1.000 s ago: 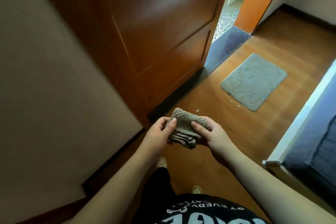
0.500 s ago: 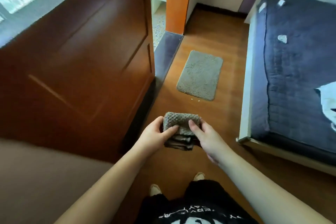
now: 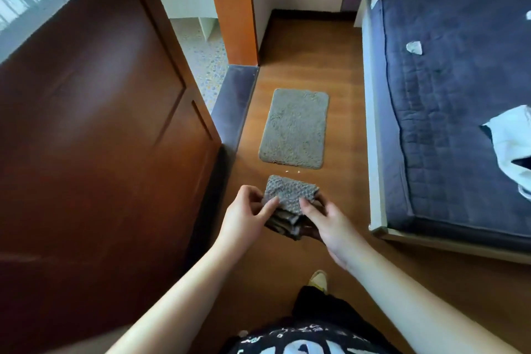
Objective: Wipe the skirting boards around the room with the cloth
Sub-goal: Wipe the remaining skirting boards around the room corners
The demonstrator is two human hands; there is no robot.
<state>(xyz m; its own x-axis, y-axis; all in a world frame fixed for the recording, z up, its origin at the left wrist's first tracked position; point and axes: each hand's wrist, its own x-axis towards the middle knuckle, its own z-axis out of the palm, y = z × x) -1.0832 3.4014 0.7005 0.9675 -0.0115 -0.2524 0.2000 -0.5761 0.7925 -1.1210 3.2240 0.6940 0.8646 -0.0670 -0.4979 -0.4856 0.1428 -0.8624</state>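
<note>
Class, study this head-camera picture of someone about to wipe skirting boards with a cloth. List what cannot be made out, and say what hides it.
- Skirting board behind the open door: hidden by the door, head view.
- Underside of the folded cloth: covered by its own layers, the left hand and the right hand.
- Bed: cut off by the right edge.
- Pale specks near the mat: too small to identify.
- Shirt print: cut off by the bottom edge.

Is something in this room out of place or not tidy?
Yes. Small white crumbs lie on the floor just in front of the mat, and white scraps are scattered on the dark bed. The cloth itself looks fine, held in both hands.
</note>
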